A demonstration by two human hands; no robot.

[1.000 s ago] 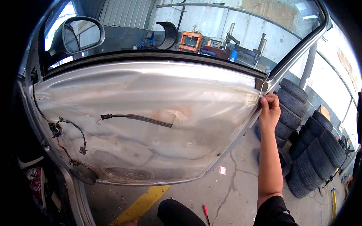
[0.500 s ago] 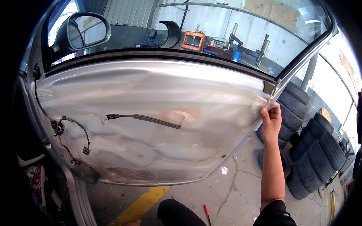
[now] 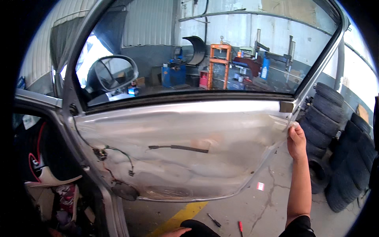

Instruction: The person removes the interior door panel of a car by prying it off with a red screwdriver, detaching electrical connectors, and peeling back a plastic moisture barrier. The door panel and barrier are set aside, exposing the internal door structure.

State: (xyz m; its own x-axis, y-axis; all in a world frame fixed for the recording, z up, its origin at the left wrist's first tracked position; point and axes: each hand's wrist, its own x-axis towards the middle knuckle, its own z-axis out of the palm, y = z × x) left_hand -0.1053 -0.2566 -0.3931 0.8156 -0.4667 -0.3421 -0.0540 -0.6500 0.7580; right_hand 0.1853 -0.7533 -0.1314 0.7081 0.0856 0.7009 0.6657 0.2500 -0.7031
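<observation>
Workshop bkgd: white-over-grey wall is showing thru the window; black rubber tyres are standing stacked beyond the R edge of a silver metal car door. Translucent plastic sheet is covering the door's inner face. R hand is pinching the sheet near the door's upper R corner. L hand is showing partly, beside a dark-clothed leg; grip can't be determined. Red-handled tool is lying on grey conc. floor.
</observation>
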